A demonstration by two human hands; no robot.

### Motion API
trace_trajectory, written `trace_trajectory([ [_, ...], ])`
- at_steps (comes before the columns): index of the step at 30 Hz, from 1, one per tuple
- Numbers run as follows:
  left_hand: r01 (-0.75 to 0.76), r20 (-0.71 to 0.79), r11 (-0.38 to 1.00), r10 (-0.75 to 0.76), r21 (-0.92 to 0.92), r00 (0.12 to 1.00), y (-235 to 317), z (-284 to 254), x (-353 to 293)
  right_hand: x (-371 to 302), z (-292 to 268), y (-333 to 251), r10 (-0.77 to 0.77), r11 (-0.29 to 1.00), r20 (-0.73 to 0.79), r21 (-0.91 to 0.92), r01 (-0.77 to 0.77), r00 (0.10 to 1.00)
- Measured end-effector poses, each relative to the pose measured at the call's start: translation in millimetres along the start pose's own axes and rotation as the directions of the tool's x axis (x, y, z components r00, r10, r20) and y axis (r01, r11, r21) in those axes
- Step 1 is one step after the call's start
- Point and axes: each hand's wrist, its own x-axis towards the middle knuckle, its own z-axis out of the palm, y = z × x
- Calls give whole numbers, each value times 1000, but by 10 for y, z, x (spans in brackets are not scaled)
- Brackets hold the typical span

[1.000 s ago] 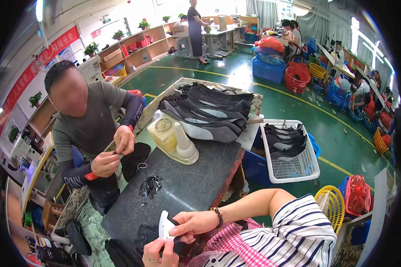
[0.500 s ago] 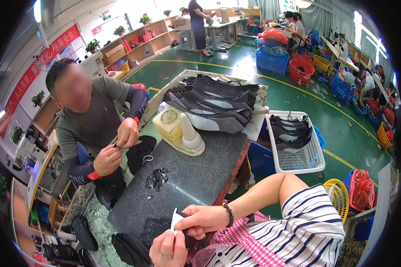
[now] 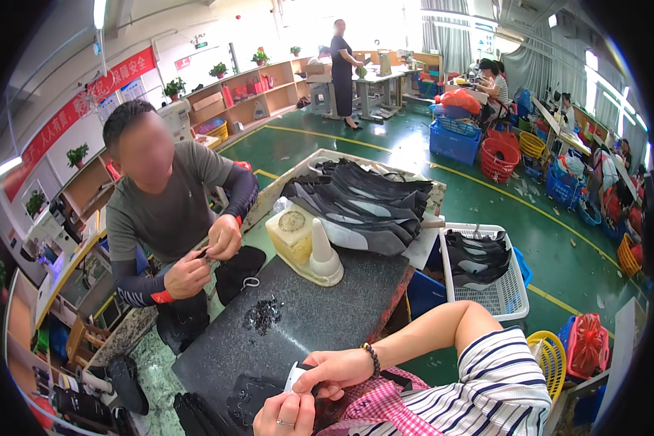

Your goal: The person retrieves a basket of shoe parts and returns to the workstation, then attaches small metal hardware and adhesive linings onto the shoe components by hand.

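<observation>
1. Small white piece, flat and thin, sits at the near edge of the dark counter, pinched between both of the wearer's hands. Held low and close to the body, probably so the edge can be worked under the eyes.
2. Right hand: fingers curled shut on the white piece from the right side, thumb on top. A beaded bracelet sits on the wrist; the forearm lies across from the striped sleeve.
3. Left hand: fingers closed around the lower part of the same piece, ring visible, steadying it from below. How much of the piece is hidden in the palm I cannot tell.
4. Dark flat shoe part lies on the counter just beside the left hand, within easy reach.
5. Heap of small black scraps mid-counter, well apart from the hands, seemingly kept out of the working zone.
6. Yellowish block with a white cone stands upright at the far end of the counter.
7. Stack of grey-black shoe uppers behind it; more in a white basket at the right.
8. A co-worker across the counter handles a small dark piece with both hands.
</observation>
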Motion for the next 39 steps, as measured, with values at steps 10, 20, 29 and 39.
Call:
trace_trajectory([
  [10,660,-207,652,-752,-373,626,-77,4,-457,311,-473,-504,0,697,128,-711,92,992],
  [20,794,-132,592,-784,135,607,-503,612,-1143,1451,-1545,48,-640,-517,383,-856,-4,666],
  [29,667,-39,740,-667,86,744,-658,766,-631,1486,-1463,-87,-745,-452,426,-888,81,513],
  [39,631,40,233,-921,-740,387,-764,956,-373,1022,-813,-147,-626,716,-37,-423,556,779],
])
